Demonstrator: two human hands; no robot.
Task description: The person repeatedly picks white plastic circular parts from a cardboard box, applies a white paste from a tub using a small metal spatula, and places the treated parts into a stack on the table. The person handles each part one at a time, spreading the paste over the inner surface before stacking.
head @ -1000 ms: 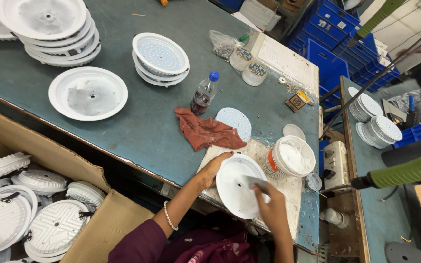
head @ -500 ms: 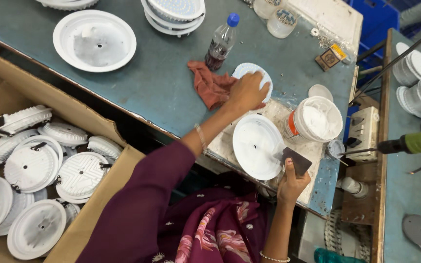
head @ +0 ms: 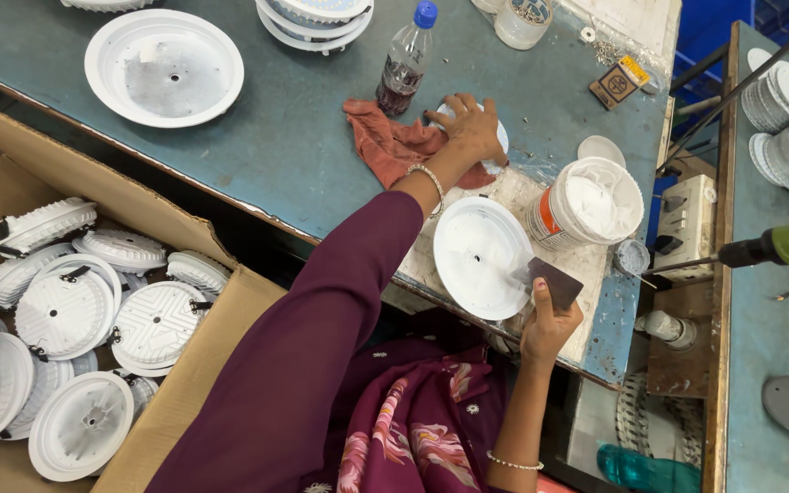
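So the white round housing sits face-up on the worktop, right at its near edge. Right hand is just beside the housing's right rim, fingers pinching a small dark flat card that touches that rim. Left hand is reached out beyond the housing, fingers spread flat on a small white disc next to a red rag. An open white paste tub stands just right of the housing.

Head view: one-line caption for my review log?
Left hand presses a white disc; right hand holds a dark card beside a round housing.
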